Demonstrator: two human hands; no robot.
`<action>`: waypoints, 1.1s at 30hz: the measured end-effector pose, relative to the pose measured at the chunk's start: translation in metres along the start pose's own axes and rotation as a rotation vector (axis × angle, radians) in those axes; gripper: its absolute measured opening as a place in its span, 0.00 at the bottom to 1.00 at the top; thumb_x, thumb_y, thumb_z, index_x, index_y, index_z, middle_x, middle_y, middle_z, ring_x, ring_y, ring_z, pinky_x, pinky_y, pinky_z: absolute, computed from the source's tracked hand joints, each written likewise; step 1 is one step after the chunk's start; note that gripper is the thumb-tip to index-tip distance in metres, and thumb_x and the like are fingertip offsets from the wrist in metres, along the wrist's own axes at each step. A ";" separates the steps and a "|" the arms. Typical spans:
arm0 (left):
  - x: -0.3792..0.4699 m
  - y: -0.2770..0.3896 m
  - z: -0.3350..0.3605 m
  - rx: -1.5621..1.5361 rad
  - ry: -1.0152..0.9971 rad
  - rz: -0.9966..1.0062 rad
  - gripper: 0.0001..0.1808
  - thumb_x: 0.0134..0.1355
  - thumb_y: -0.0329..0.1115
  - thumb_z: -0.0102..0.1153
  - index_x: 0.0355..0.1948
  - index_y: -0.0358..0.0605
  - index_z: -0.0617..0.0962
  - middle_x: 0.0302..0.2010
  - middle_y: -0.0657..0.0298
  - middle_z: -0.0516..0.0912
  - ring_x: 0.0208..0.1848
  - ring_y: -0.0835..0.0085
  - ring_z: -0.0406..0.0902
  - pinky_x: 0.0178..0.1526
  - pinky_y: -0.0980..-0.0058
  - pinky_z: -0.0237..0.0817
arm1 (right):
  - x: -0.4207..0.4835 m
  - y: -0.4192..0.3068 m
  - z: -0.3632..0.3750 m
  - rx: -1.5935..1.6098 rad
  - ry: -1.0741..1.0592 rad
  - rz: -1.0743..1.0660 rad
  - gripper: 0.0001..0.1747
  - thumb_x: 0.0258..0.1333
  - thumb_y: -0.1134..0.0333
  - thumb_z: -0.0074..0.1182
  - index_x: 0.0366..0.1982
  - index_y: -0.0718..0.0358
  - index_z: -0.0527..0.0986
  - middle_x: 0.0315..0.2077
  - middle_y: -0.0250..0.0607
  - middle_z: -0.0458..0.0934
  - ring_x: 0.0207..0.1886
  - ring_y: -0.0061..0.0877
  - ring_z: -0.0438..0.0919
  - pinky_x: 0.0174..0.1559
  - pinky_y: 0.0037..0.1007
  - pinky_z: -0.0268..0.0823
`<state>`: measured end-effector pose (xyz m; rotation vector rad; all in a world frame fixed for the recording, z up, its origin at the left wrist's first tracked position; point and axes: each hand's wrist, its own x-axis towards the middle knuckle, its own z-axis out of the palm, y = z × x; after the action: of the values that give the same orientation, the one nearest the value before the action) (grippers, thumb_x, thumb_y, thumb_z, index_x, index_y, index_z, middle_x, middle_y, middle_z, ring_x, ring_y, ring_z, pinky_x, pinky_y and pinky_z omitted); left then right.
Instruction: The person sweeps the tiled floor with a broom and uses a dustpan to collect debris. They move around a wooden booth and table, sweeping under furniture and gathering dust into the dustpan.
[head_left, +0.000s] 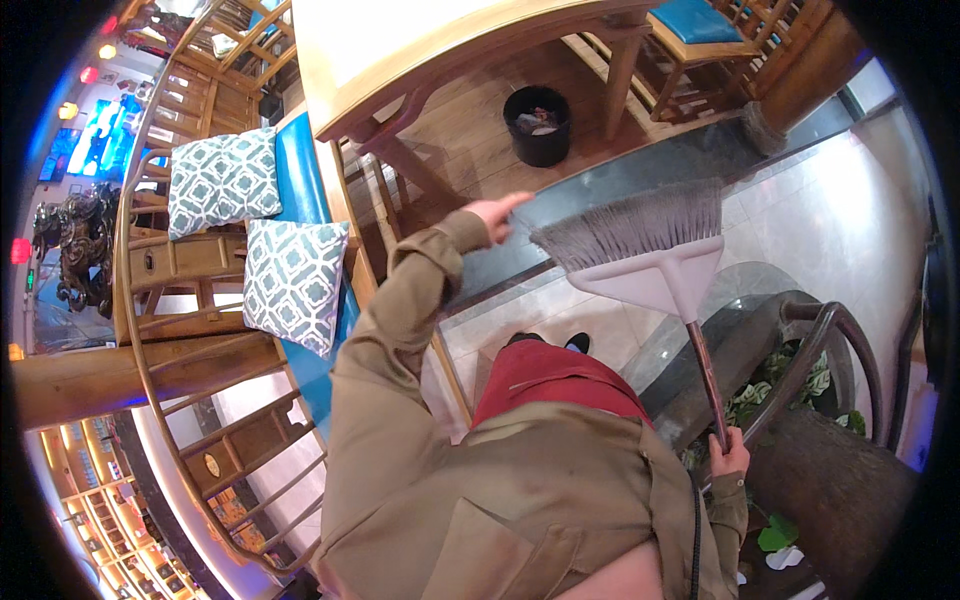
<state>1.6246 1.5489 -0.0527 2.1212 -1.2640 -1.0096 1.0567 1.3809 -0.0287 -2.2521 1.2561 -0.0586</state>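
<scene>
My right hand (727, 452) is closed around the dark handle (703, 367) of a broom at the lower right. The broom is held head up, and its pale plastic head (652, 276) carries grey bristles (634, 225) fanned toward the table. Just left of the bristles, my left hand (496, 217) is stretched out with nothing in it, its index finger extended. A small gap shows between that finger and the bristle tips. Beyond it, a black waste bin (537, 150) with some litter inside stands on the wooden floor under a wooden table (465, 56).
Two patterned cushions (223, 180) lie on a blue-padded wooden bench (304, 172) to my left. A chair with a blue seat (694, 21) stands at the upper right. On my right are a curved brown railing (806, 352) and leafy plants (780, 375). A dark floor strip (600, 176) borders pale tiles.
</scene>
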 end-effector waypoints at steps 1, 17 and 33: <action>0.013 0.004 0.011 0.075 -0.096 -0.037 0.16 0.51 0.27 0.46 0.44 0.49 0.71 0.19 0.61 0.74 0.20 0.72 0.72 0.23 0.72 0.65 | 0.001 0.001 -0.002 0.012 0.003 -0.026 0.11 0.47 0.61 0.53 0.29 0.58 0.67 0.14 0.36 0.66 0.16 0.29 0.66 0.21 0.31 0.59; 0.068 -0.072 -0.106 0.392 0.445 -0.694 0.22 0.54 0.50 0.41 0.42 0.49 0.75 0.38 0.47 0.76 0.42 0.59 0.72 0.45 0.65 0.61 | 0.009 0.022 0.010 -0.018 -0.069 0.143 0.12 0.46 0.58 0.52 0.30 0.57 0.68 0.15 0.39 0.66 0.18 0.33 0.67 0.23 0.33 0.59; 0.310 -0.215 -0.080 -0.655 0.415 -0.483 0.07 0.55 0.35 0.50 0.29 0.42 0.74 0.18 0.64 0.75 0.15 0.78 0.70 0.16 0.81 0.60 | 0.079 -0.031 0.027 0.313 -0.038 0.602 0.12 0.47 0.62 0.52 0.25 0.62 0.65 0.15 0.31 0.62 0.19 0.17 0.60 0.22 0.25 0.55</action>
<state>1.8975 1.3763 -0.2632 1.9693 -0.1715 -0.9247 1.1328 1.3424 -0.0538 -1.5407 1.7160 0.0125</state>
